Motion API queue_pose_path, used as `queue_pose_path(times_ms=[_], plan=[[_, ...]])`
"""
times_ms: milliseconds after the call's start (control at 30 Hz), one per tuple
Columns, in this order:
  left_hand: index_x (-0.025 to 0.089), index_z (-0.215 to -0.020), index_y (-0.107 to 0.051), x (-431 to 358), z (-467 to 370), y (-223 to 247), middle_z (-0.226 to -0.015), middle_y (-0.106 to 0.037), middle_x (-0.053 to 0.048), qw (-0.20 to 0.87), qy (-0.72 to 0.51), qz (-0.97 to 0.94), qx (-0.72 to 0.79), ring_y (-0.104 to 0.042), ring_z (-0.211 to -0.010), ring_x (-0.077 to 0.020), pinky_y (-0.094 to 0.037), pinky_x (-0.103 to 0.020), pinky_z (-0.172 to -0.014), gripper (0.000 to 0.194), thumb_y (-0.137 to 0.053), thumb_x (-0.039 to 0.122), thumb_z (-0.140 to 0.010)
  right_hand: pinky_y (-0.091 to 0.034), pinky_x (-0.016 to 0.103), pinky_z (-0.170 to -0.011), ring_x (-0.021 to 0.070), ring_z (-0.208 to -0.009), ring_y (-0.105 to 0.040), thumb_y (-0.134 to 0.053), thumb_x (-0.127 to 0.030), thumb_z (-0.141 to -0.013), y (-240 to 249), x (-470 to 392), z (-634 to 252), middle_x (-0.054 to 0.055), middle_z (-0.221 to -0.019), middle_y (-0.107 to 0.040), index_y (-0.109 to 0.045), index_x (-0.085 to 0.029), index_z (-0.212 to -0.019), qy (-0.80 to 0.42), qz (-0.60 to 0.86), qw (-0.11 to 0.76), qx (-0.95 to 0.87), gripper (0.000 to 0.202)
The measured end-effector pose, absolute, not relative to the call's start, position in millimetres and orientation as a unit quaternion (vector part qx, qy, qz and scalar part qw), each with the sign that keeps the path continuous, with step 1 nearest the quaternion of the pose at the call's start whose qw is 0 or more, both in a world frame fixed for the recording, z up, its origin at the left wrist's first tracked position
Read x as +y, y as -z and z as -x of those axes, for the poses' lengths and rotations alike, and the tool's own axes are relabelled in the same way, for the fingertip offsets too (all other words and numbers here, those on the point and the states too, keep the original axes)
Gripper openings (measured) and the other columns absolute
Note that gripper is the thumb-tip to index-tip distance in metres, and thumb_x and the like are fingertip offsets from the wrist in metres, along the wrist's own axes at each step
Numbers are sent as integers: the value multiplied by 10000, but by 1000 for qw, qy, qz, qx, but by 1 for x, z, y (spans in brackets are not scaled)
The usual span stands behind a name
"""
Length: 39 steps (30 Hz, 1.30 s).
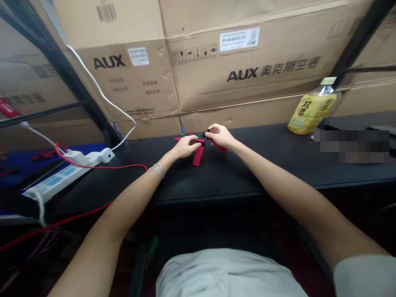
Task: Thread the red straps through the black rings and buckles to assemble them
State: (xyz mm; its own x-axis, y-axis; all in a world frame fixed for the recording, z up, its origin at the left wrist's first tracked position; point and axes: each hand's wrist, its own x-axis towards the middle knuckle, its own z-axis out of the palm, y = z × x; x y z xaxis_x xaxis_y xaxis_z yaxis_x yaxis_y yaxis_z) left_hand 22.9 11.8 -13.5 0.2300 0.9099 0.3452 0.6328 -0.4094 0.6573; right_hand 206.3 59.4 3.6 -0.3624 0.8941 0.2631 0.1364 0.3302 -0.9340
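Both my hands meet over the black table, around a red strap (198, 156) with a dark buckle or ring (202, 136) at its top. My left hand (186, 146) is closed on the strap near the buckle, its thumb lying along the red band. With thumb and finger pinched, my right hand (221, 136) grips the dark ring part from the other side. One red end hangs down toward me between the hands. Another red piece (219, 146) shows under my right hand, and a further red strip (182, 138) lies behind my left one. Fine details of the buckle are blurred.
Large cardboard boxes (204, 90) stand behind the black table (192, 185). A white power strip (68, 173) with plugs and a red cable (123, 166) lies at the left. A yellow-labelled bottle (313, 108) stands at the back right, beside a blurred-out patch.
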Motion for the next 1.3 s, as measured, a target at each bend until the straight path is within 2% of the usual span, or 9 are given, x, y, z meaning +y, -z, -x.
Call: queue_pose_path(times_ms=[67,133,267,467,800,1000,1167,1300], plan=[[152,-747,-601,14,-23,12,-633,-599,-20,209,-365,-748,514,-569,-604,-160,-431,-269,-591,278,-473,357,-884,-449,189,-456,70,-498,-494,-642,-138,-807,-2,61,-207,-34,-637,-550,-527,-161,-834,-449,347,427,-704,120],[148,-791,-602,15,-23,12,-682,-620,-32,212,-392,-730,519,-573,-581,-148,-437,-268,-582,287,-422,337,-910,-452,188,-467,69,-506,-493,-628,-164,-805,0,62,-207,-33,-645,-560,-551,-162,-860,-443,324,422,-722,94],[146,-985,-597,15,-24,13,-824,-655,-37,211,-442,-722,489,-592,-601,-125,-468,-259,-612,196,-537,266,-842,-442,200,-507,82,-541,-510,-603,-220,-791,2,62,-208,-19,-684,-594,-588,-151,-889,-400,295,407,-766,121],[146,-908,-595,12,-25,13,-799,-649,-29,155,-408,-748,500,-577,-655,-135,-456,-256,-633,161,-587,269,-804,-441,233,-635,112,-666,-543,-598,-262,-770,3,64,-209,12,-756,-638,-622,-141,-897,-302,286,413,-810,177],[155,-840,-615,12,-23,14,-718,-625,-7,100,-362,-769,517,-525,-638,-137,-411,-262,-628,176,-563,318,-803,-434,239,-674,129,-702,-575,-589,-275,-781,7,68,-211,15,-771,-656,-625,-149,-899,-280,267,433,-814,177],[160,-737,-599,14,-21,17,-652,-595,-2,145,-295,-791,516,-518,-628,-142,-380,-257,-595,176,-545,325,-763,-423,222,-686,123,-726,-574,-593,-220,-785,5,60,-213,13,-785,-665,-656,-151,-897,-266,266,388,-841,146],[182,-563,-502,13,-24,20,-516,-480,34,170,-209,-806,527,-441,-534,-123,-301,-258,-529,216,-594,314,-707,-398,209,-668,110,-704,-564,-597,-109,-751,5,55,-212,10,-785,-672,-662,-146,-826,-264,273,286,-880,106],[179,-564,-504,14,-24,21,-521,-459,46,186,-217,-805,519,-412,-528,-112,-282,-258,-533,206,-604,304,-695,-401,207,-680,109,-719,-567,-566,-64,-744,8,57,-209,8,-787,-661,-646,-145,-805,-277,275,291,-874,129]])
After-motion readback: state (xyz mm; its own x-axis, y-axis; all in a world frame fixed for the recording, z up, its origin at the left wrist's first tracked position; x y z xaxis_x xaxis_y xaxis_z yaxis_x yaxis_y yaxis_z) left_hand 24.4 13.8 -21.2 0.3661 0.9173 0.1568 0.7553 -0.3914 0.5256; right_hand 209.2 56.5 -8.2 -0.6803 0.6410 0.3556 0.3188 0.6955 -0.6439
